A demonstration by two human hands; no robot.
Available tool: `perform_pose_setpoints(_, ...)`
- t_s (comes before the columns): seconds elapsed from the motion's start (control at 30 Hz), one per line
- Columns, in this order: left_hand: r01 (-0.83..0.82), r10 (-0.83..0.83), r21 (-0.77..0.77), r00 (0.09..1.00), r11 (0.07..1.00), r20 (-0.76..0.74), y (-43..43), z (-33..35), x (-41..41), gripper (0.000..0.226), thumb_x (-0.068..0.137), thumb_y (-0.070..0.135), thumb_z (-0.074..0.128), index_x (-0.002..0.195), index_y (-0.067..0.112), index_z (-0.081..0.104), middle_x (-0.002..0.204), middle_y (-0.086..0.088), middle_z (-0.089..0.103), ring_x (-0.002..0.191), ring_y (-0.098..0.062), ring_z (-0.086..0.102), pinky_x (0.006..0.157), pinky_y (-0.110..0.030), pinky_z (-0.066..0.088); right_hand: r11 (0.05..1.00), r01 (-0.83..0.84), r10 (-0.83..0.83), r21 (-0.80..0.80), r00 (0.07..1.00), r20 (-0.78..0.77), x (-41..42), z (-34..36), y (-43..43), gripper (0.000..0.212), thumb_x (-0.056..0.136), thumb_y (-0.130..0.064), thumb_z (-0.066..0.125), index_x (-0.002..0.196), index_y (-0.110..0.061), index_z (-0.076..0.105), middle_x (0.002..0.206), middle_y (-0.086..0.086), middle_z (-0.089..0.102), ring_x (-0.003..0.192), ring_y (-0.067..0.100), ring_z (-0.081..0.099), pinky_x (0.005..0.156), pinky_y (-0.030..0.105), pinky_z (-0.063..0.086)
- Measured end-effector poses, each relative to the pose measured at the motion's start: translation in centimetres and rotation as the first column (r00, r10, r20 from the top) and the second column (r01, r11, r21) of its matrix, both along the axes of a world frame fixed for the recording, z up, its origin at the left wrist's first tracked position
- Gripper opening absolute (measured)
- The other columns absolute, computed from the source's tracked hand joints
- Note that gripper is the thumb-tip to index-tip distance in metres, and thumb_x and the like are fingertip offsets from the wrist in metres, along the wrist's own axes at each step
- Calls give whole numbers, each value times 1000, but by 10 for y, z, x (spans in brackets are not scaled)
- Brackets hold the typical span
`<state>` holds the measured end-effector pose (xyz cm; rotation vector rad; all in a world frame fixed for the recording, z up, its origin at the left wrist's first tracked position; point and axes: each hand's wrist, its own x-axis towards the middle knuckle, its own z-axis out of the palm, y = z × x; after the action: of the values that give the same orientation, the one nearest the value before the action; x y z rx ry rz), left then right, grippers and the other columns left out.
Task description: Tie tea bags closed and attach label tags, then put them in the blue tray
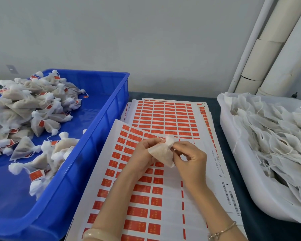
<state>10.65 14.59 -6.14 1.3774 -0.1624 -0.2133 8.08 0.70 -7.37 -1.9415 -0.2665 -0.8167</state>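
fingers [150,142] of your left hand [144,153] curl round the tea bag [161,153] at its gathered neck. your right hand [189,160] pinches that same neck from the three o'clock side with thumb and forefinger, its other fingers loosely curled. the bag sits between both hands over the front label sheet [141,197], its filled body pointing toward five o'clock. you cannot tell whether its string is tied. a pale bangle [97,234] circles your left wrist, a thin chain [222,229] your right.

at nine to ten o'clock from your hands stands the blue tray [102,129]. finished bags [24,110], knotted and carrying red tags, are heaped in its left part. at twelve o'clock more sheets [165,117] of red labels lie fanned on the dark table [214,101], partly under the front sheet. at one o'clock pale pipes [271,49] run up the wall. at three o'clock a white tub [233,145] holds untied bags [276,136] with loose strings.
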Motion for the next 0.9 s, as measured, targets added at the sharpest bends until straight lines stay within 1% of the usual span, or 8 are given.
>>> perform_pose_setpoints(0.2,-37,31,105,998,994,56,-3,-2,-1,9,87,14,66,86,20,72,76,10,70,70,-5,66,62,-16,52,997,-68,70,27,993,-96,2,3,-3,25,71,-3,79,94,-12,75,86,-15,63,75,-2,64,66,5,49)
perform_pose_setpoints(0.3,-44,32,151,996,988,81,-2,-3,-2,11,90,18,63,87,24,71,75,13,70,71,-5,66,63,-15,51,996,-90,88,-14,986,-145,2,3,-3,23,73,-7,79,95,-11,75,89,-9,66,69,3,62,66,7,50)
perform_pose_setpoints(0.47,-80,58,214,992,974,108,-3,-6,-2,16,91,19,63,85,30,71,74,16,70,70,-2,67,60,-11,50,992,-81,59,-97,976,-211,4,-2,1,26,77,-15,78,101,-14,70,94,-12,62,71,2,59,68,1,45)
perform_pose_setpoints(0.53,-99,89,204,994,974,56,-5,-5,-1,21,93,27,60,78,33,73,74,15,71,69,-4,67,59,-11,50,987,-71,38,-144,975,-219,4,-5,2,29,78,-18,78,104,-16,66,97,-16,57,73,-2,56,70,-2,42)
perform_pose_setpoints(0.6,-91,99,183,994,979,-38,-6,0,2,29,96,38,53,77,35,75,85,6,74,81,-11,70,63,-14,51,983,-71,28,-170,970,-241,5,-8,2,32,80,-23,75,108,-19,62,100,-18,54,76,-4,55,67,0,42)
perform_pose_setpoints(0.67,-61,74,138,993,989,-97,-7,3,5,29,94,45,48,87,30,73,104,-8,71,100,-22,67,72,-21,52,985,-78,32,-157,960,-278,5,-8,1,33,82,-29,72,109,-28,54,100,-23,51,80,-2,56,68,2,41)
perform_pose_setpoints(0.77,-46,45,143,999,989,13,-8,2,1,39,83,60,57,103,30,70,104,4,71,99,-15,67,83,-25,54,984,-94,48,-154,959,-279,4,-8,3,23,88,-38,60,107,-37,46,96,-31,47,85,-3,58,68,1,43)
perform_pose_setpoints(0.9,-47,-12,255,974,966,227,-8,-1,-2,22,87,36,67,104,22,70,94,7,71,90,-11,68,74,-18,54,975,-145,92,-169,954,-284,3,-11,1,14,95,-31,53,104,-38,45,94,-32,51,94,-11,54,67,1,44)
